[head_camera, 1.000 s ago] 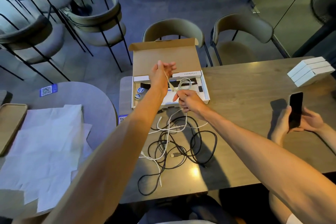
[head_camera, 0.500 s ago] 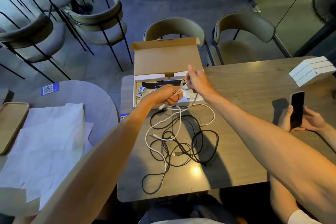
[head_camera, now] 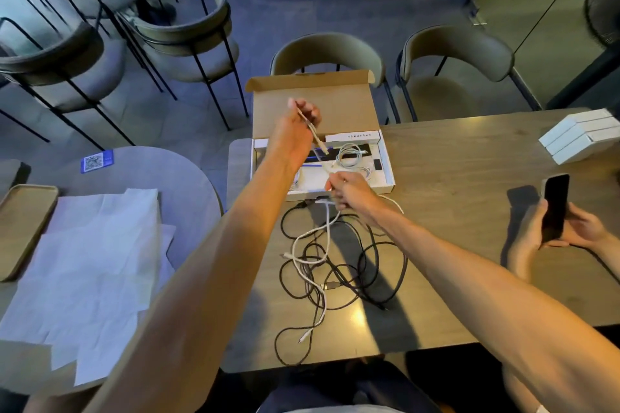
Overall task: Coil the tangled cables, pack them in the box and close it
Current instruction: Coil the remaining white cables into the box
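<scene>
Head view: left hand (head_camera: 295,136) raised over open box (head_camera: 335,104), fingers curled round end of white cable (head_camera: 328,216); right hand (head_camera: 350,191) pinches same cable at box's front edge. Black cables (head_camera: 339,275) tangled on counter (head_camera: 453,161), just before box.

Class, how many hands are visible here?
4: left hand and right hand, both gripping a white cable by the open brown cardboard box; two other hands holding a black phone, far right.

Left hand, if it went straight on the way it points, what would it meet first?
Probably the raised lid: the left hand, pinching a white cable, points at it. Depth is unclear.
</scene>
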